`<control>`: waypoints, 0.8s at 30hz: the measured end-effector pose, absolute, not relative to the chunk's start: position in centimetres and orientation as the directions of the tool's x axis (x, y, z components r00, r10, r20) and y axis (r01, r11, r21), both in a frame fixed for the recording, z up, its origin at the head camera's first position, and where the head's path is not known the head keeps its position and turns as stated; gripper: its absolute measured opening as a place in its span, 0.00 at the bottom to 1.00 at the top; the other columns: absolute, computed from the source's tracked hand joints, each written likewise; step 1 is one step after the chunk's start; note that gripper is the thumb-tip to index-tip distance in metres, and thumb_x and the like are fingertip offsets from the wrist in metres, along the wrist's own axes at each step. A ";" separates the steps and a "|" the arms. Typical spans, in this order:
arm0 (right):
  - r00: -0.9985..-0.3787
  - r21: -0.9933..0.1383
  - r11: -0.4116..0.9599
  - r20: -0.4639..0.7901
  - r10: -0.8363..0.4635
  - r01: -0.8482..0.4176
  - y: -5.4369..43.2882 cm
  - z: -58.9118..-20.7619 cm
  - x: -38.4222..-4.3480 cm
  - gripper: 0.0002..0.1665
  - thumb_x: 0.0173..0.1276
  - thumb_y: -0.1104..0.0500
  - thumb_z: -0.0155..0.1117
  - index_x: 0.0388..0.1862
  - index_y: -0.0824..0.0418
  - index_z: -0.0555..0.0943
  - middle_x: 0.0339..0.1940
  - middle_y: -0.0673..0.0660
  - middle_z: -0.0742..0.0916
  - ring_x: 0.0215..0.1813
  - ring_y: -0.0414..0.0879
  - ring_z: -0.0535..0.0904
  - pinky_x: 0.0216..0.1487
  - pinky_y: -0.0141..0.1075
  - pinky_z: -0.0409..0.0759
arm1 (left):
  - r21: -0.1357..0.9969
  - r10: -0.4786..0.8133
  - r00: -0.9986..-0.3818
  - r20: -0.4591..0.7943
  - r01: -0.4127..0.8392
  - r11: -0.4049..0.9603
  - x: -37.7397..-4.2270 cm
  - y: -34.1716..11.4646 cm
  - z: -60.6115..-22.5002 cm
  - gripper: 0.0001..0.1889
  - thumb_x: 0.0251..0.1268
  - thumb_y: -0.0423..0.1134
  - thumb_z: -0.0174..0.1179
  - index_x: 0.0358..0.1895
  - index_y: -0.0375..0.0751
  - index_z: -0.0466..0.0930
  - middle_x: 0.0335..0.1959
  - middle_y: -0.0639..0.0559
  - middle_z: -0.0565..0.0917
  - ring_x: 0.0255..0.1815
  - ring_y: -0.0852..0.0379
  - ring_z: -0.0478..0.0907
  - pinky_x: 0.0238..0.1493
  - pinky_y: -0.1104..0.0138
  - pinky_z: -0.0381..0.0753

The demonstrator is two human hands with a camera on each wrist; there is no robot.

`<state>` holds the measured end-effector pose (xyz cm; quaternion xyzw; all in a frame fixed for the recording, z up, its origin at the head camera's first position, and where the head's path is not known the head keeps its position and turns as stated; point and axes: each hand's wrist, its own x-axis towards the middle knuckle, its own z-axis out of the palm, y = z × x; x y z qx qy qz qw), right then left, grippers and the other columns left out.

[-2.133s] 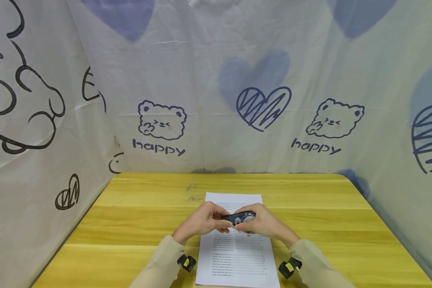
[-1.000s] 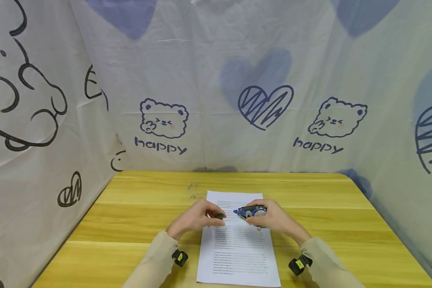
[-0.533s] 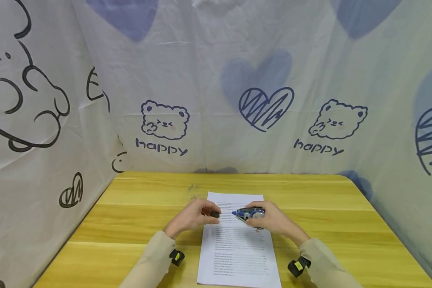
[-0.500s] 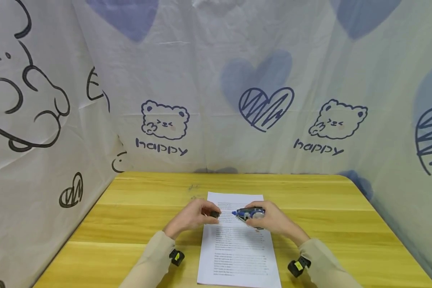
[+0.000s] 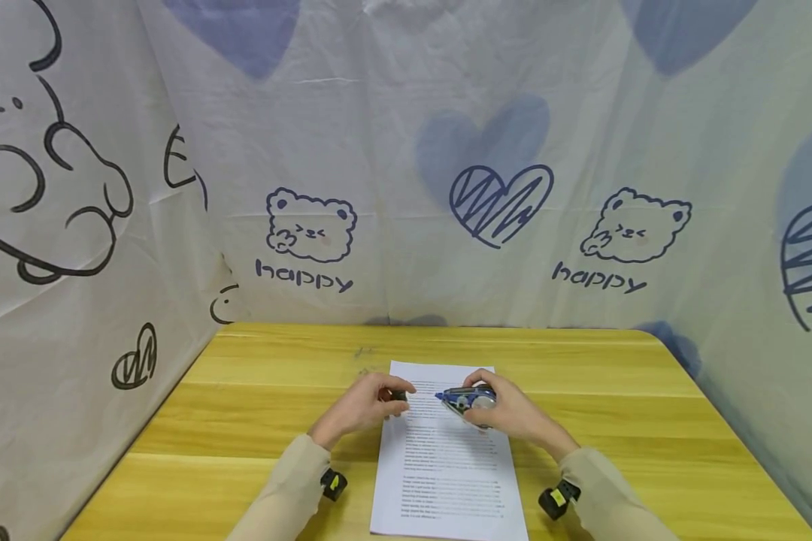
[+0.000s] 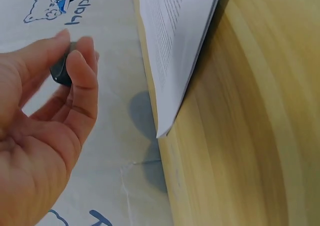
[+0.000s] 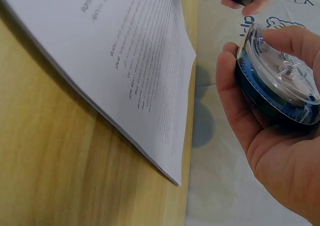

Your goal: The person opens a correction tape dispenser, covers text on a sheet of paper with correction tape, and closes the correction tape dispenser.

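Note:
My right hand (image 5: 514, 412) holds a correction tape (image 5: 465, 400) with a clear and blue body, its blue tip pointing left. In the right wrist view the round reel shows through the clear shell of the correction tape (image 7: 280, 80), gripped between thumb and fingers. A small black cap (image 6: 61, 71) is pinched between the thumb and fingers of my left hand (image 5: 359, 409). A gap separates the cap from the tape's tip. Both hands are above a stack of printed paper (image 5: 449, 488).
The paper lies lengthwise on a yellow wood-grain table (image 5: 257, 421). Behind and beside the table hangs a pale cloth (image 5: 392, 150) printed with hearts, bears and words. Black wrist cameras sit at both cuffs, such as the left wrist camera (image 5: 334, 485).
At first both hands were together on the correction tape. The cap has come off in my left hand, and the hands have moved apart. Lately the left fingers have shifted slightly around the cap.

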<state>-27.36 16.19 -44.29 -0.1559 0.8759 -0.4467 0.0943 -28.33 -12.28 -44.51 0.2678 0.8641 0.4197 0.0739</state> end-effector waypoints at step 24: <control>-0.950 -0.862 0.481 0.002 -0.311 -0.159 15.9 -45.9 -30.4 0.26 0.60 0.55 0.75 0.57 0.53 0.79 0.53 0.61 0.83 0.46 0.49 0.80 0.38 0.39 0.83 | 0.581 0.496 -0.867 0.048 0.428 0.692 -31.0 -12.7 -45.5 0.06 0.71 0.41 0.60 0.40 0.43 0.81 0.21 0.55 0.72 0.23 0.61 0.65 0.26 0.70 0.64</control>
